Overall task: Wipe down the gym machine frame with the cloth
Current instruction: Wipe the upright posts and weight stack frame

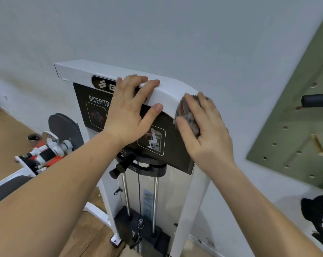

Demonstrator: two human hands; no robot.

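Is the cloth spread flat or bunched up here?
Bunched up. The cloth is a wad under the right hand, pressed on the white frame's rounded corner; only a small lump shows between thumb and fingers.

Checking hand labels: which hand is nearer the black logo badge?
Left. The left hand covers one end of the logo badge; the right hand presses the cloth at the frame corner.
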